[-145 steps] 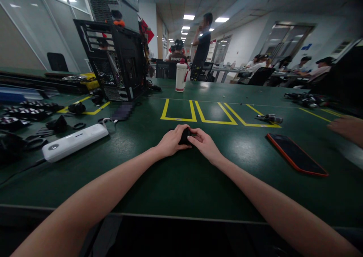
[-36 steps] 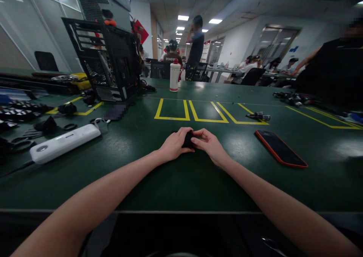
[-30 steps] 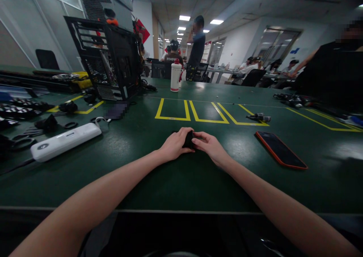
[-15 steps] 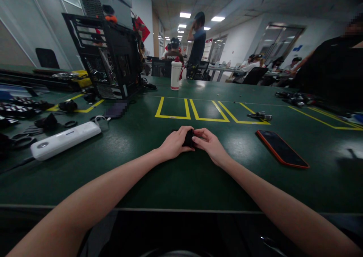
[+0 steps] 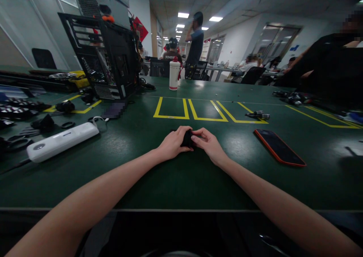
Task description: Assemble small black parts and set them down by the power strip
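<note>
A small black object (image 5: 187, 139) rests on the green table (image 5: 181, 181) between my two hands; its kind I cannot make out. My left hand (image 5: 175, 141) is wrapped over its left side, fingers on top and thumb along the near side. From the right, my right hand (image 5: 208, 142) pinches the object's edge with thumb and fingertips. Much of the object is hidden behind the fingers. To the right of my right hand lies a phone in an orange case (image 5: 280, 147), screen up.
A white power strip (image 5: 64, 141) lies at left beside black rings and parts. Behind it stands an open black computer case (image 5: 104, 56). A white bottle (image 5: 174, 75) is at the back. Dark cylindrical parts (image 5: 259, 115) lie by yellow tape. A person in black (image 5: 329, 67) leans at right.
The view has shifted slightly, so the table's things sit a little further left. Both hands keep their hold on the black object, with hardly any finger movement.
</note>
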The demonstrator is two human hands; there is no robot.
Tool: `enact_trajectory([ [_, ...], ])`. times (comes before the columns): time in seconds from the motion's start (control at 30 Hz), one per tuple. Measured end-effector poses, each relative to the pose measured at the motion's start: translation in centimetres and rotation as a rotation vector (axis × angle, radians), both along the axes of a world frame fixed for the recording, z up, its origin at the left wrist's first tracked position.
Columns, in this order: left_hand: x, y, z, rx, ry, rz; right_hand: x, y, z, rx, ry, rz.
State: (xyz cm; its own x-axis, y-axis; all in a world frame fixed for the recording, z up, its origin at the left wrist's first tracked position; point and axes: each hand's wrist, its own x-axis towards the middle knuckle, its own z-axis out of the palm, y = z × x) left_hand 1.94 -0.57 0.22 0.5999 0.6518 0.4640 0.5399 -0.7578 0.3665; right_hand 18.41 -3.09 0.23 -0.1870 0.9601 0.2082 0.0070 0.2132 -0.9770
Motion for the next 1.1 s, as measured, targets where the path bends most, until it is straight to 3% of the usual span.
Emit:
enact_trajectory([
  [0.23,0.00,-0.02,0.02,-0.004,-0.021,-0.015,0.05,0.40,-0.17,-0.030,-0.052,-0.027],
  [0.53,0.03,0.06,-0.06,0.012,-0.004,0.000,0.20,-0.37,-0.11,0.003,0.006,0.061],
  [0.9,0.01,-0.06,0.08,-0.003,-0.014,-0.007,-0.21,0.27,-0.41,0.008,-0.015,-0.064],
  [1.1,0.04,-0.13,0.19,-0.013,-0.001,0.003,0.05,-0.04,-0.10,-0.039,-0.042,-0.008],
])
